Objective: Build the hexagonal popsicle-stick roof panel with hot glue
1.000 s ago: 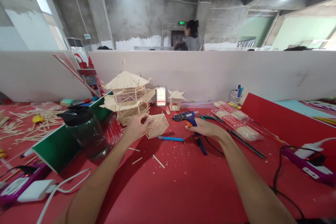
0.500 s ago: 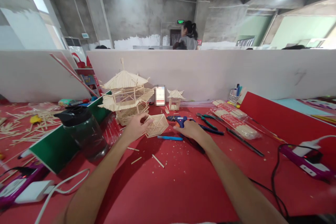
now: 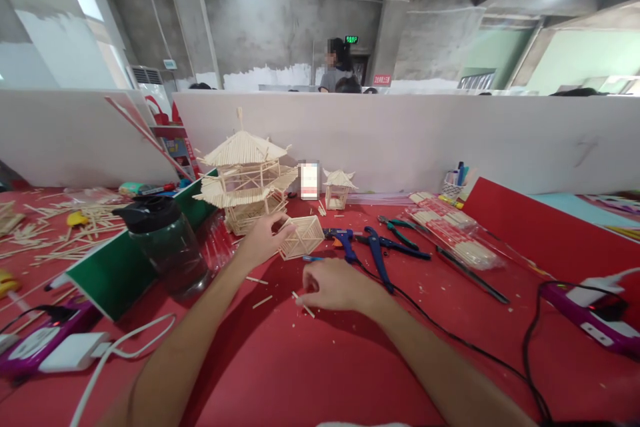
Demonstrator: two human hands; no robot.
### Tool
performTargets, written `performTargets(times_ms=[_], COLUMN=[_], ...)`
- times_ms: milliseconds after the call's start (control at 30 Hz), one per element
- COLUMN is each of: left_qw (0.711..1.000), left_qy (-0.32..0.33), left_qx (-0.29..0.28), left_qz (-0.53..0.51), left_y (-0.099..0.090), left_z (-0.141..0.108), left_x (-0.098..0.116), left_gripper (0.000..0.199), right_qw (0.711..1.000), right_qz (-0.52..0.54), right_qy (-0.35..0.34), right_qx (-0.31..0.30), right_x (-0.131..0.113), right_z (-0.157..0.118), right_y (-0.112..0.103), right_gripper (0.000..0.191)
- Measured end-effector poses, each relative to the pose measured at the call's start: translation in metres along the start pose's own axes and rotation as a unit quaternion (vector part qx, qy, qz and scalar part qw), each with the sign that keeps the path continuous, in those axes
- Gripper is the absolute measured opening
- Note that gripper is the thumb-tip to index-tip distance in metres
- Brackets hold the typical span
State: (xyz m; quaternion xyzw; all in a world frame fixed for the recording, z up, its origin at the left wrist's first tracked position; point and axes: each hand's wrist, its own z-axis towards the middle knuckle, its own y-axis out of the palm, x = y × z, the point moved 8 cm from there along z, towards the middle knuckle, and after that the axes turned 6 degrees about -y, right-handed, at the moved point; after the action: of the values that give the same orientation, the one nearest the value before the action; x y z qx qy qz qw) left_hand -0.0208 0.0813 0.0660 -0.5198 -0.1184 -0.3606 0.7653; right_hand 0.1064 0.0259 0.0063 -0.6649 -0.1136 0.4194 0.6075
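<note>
My left hand pinches the left edge of a small hexagonal lattice frame of wooden sticks, which is tilted up off the red table. My right hand is just in front of it, thumb and fingers apart and curved down at a short loose stick lying on the table. The fingertips partly cover the stick; a firm hold does not show. A blue pen lies behind the right hand, mostly hidden. Beyond it rests a blue glue gun.
A two-tiered stick pavilion and a small stick pavilion stand at the back. A dark water bottle is on the left. Blue cutters, green-handled pliers and bagged sticks lie right. A black cable crosses the table.
My right hand has let go of the glue gun and moved left and nearer to the loose stick. My left hand still holds the lattice frame. The view has shifted slightly.
</note>
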Motion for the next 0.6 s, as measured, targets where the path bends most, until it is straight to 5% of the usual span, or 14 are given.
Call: performTargets(times_ms=[133, 333, 600], left_qw=[1.000, 1.000, 1.000], left_qy=[0.007, 0.006, 0.021], left_qx=[-0.003, -0.001, 0.002], left_qz=[0.000, -0.001, 0.015], left_y=[0.001, 0.000, 0.001], left_z=[0.000, -0.001, -0.001], left_x=[0.000, 0.002, 0.003], left_gripper=[0.024, 0.025, 0.026], right_qw=[0.998, 0.993, 0.972], right_qz=[-0.030, -0.101, 0.197], right_qy=[-0.034, -0.056, -0.103], right_qx=[-0.033, -0.019, 0.075], right_x=[-0.016, -0.024, -0.012], right_z=[0.003, -0.001, -0.006], right_y=[0.022, 0.015, -0.035], right_gripper=[0.013, 0.013, 0.018])
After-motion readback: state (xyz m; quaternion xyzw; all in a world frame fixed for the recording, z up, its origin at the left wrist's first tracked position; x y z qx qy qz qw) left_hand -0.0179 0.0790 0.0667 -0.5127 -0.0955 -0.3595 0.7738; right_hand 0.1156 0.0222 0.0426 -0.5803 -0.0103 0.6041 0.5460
